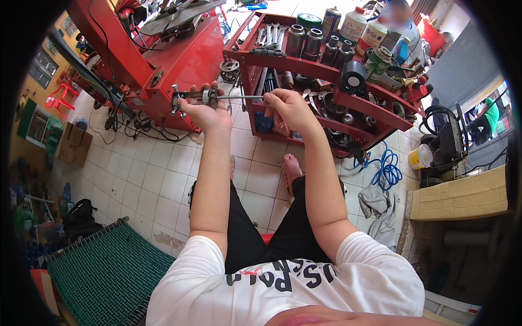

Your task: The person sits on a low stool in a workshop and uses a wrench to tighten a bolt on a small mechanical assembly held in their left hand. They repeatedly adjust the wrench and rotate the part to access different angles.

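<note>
My left hand, palm up with curled fingers, cradles a metal tool held horizontally: a small cross-shaped end at the left, a darker ringed body in the middle and a long thin steel rod running right. My right hand pinches the rod near its right end between thumb and fingers. Both hands are in front of me, above my bare feet and the tiled floor, between a red machine and a red tool cart.
The cart holds spanners, sockets, cans and bottles. Blue hose and grey cloth lie at right by a white bucket. A woven green seat, black bag and cardboard box are at left. Other people appear at the edges.
</note>
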`<state>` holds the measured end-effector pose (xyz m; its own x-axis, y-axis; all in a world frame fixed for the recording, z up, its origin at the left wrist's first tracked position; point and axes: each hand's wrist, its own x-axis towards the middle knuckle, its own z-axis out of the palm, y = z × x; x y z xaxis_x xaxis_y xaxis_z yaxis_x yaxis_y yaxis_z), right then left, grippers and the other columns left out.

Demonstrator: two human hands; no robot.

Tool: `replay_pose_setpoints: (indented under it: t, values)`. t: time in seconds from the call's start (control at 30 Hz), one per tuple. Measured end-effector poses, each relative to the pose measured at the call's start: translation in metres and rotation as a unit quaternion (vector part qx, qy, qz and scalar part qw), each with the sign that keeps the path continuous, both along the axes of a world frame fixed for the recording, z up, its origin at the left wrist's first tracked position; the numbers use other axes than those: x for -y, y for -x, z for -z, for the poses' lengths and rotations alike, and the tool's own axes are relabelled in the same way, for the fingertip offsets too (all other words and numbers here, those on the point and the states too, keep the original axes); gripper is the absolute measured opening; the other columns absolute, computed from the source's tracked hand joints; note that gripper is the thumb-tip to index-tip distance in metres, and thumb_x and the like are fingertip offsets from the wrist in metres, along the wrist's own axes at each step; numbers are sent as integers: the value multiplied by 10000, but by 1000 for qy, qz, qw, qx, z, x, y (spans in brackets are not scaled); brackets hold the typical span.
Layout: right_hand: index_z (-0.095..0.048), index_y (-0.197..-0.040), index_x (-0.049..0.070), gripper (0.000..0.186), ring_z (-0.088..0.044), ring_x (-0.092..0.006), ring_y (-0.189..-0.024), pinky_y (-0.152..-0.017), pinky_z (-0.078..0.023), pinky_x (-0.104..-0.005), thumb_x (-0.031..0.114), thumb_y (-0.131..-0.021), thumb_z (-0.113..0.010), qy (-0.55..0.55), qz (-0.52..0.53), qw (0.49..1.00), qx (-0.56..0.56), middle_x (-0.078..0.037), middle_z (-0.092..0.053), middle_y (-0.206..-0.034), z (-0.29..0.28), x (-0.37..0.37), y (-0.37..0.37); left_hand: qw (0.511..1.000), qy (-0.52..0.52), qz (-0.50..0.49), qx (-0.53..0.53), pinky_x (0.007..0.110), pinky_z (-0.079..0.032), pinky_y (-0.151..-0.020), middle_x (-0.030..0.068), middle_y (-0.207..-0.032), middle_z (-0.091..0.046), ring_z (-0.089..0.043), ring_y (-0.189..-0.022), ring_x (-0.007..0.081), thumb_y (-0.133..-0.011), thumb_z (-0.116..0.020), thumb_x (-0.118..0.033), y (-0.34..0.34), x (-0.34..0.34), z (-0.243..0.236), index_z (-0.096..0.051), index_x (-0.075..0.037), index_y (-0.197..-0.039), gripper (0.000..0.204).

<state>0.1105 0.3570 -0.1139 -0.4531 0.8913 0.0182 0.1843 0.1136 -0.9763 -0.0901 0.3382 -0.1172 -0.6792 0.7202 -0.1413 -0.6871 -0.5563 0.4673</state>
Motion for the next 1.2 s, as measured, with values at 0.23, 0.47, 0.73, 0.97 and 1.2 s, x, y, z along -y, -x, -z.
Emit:
replay_pose_setpoints:
  t: [0.23, 0.47, 0.73, 0.97, 1.2]
  values:
    - [-657, -974, 3, 293, -541, -57, -514, -476, -440, -225, 290, -1003, -605, 21, 24, 999, -29, -45, -688, -754, 1, 0, 0, 1000, -2, 1, 7, 417, -487, -810, 74, -985, -612, -648, -922, 268, -1029, -274, -580, -1, -1, 0, -513, -128, -1133, 522]
    - [-650, -1027, -17, 312, -544, -74, -513, -482, -424, -235, 291, -983, -632, -32, 12, 999, -29, -91, -722, -845, 7, -1, -1, 1000, -3, 5, 11, 419, -490, -812, 74, -991, -608, -647, -922, 266, -1027, -285, -583, 0, -1, 1, -506, -127, -1145, 520]
    - [-650, -1029, -17, 299, -560, -66, -506, -448, -422, -224, 278, -994, -618, 68, 15, 996, -63, -86, -722, -853, 15, -13, -2, 1000, -10, 1, 23, 447, -516, -798, 107, -1028, -600, -652, -943, 323, -1021, -321, -579, 7, -7, 13, -518, -106, -1098, 518]
    - [-647, -1022, -9, 349, -583, -64, -527, -421, -413, -226, 333, -1013, -580, 13, 8, 999, -37, -68, -732, -854, 20, -5, 1, 1000, 10, 7, 24, 441, -510, -792, 105, -1073, -587, -653, -951, 327, -1019, -330, -583, 12, -14, 30, -497, -112, -1122, 511]
    - [-643, -1033, 21, 287, -568, -61, -544, -431, -424, -229, 304, -993, -617, 97, 28, 994, -30, -66, -731, -885, 26, -13, 3, 999, 22, 13, 31, 440, -506, -800, 103, -1070, -584, -652, -952, 324, -1019, -329, -586, 11, -18, 35, -486, -114, -1126, 509]
